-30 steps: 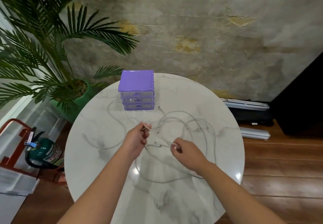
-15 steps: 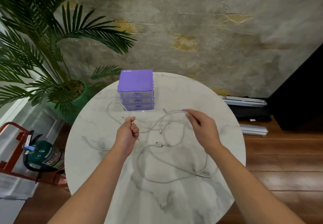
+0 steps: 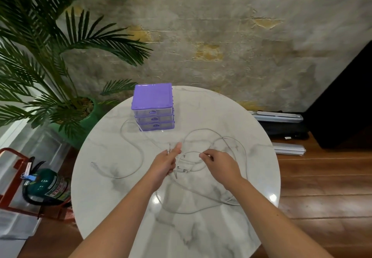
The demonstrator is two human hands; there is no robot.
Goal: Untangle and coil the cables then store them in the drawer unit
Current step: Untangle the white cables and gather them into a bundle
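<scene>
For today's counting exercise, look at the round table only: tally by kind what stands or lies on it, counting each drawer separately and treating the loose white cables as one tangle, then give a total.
Purple drawer unit: 1
Drawers in it, all closed: 3
Tangle of white cables: 1 (separate cables cannot be counted)
Hands gripping cable, left hand and right hand: 2
Total: 7

We find almost nothing readable. At the lower left of the frame, the green fire extinguisher [image 3: 47,185] carries a pale label with red lettering; we make out what looks like "FIRE", and the rest is too blurred to read. The tags hanging at its neck are too small to tell. We see no lettering on the purple drawer unit [image 3: 153,107].
</scene>
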